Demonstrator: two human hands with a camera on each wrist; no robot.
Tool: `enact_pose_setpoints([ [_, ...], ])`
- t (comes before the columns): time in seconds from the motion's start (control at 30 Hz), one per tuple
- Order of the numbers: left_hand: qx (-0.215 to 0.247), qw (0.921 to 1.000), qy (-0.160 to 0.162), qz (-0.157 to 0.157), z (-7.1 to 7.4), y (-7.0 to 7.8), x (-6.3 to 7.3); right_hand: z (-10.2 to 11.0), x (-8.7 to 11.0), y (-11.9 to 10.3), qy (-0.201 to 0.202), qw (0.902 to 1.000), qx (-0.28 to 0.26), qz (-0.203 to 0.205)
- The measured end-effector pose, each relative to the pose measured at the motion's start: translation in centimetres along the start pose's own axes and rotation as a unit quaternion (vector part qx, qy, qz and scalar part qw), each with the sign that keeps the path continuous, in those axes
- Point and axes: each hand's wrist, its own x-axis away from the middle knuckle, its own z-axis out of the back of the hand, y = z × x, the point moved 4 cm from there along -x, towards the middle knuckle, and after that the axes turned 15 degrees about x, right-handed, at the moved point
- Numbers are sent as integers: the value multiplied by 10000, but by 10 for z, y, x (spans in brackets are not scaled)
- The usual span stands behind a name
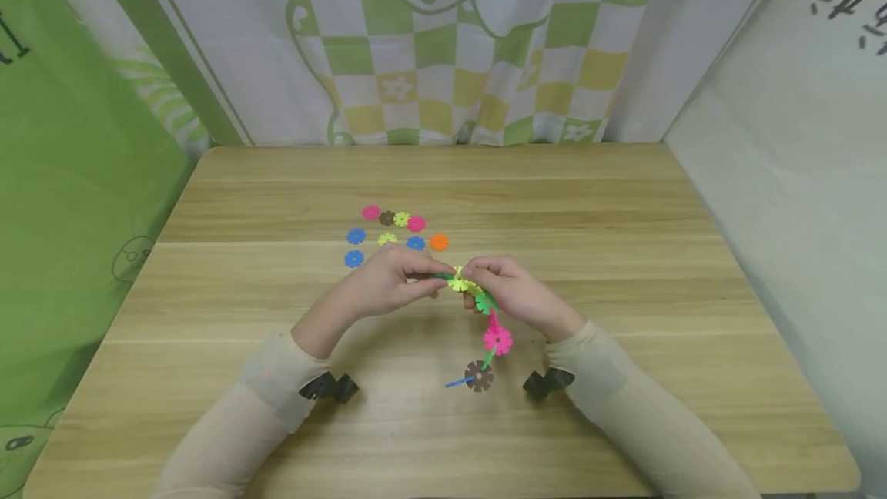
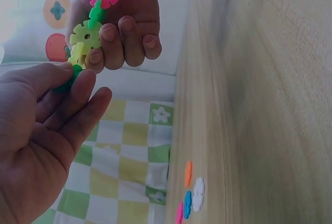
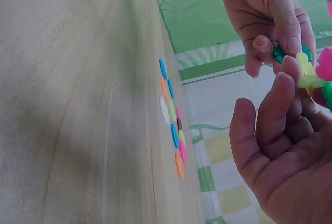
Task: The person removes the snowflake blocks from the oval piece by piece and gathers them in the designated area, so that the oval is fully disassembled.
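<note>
My left hand [image 1: 388, 282] pinches a dark green notched plastic disc [image 3: 280, 54] between thumb and fingers. Its edge meets a yellow disc [image 1: 457, 282] at the end of a chain of interlocked snowflake discs. My right hand [image 1: 516, 293] holds the chain by the yellow pieces, thumb on top and fingers beneath. From there the chain hangs down through a green disc [image 1: 483, 302], a pink disc [image 1: 497, 340], another green one, a brown disc [image 1: 479, 376] and a blue disc [image 1: 457, 383] seen edge-on. Fingers partly cover the yellow and green joints.
Beyond the left hand, loose discs lie flat on the wooden table [image 1: 624, 252]: several in pink, yellow and blue [image 1: 356, 236], a brown one [image 1: 387, 218] and an orange one [image 1: 440, 242]. A checkered curtain [image 1: 471, 60] hangs behind the table's far edge.
</note>
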Motion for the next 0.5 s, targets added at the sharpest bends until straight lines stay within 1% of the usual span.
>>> enact_pose_setpoints([
  [0.33,-140,9987,184,-460,-1,0,0,1,-1,-1,67,9999,-50,128],
  [0.5,-198,9968,408,-658,1,1,1,1,-1,-1,124,9998,-115,109],
])
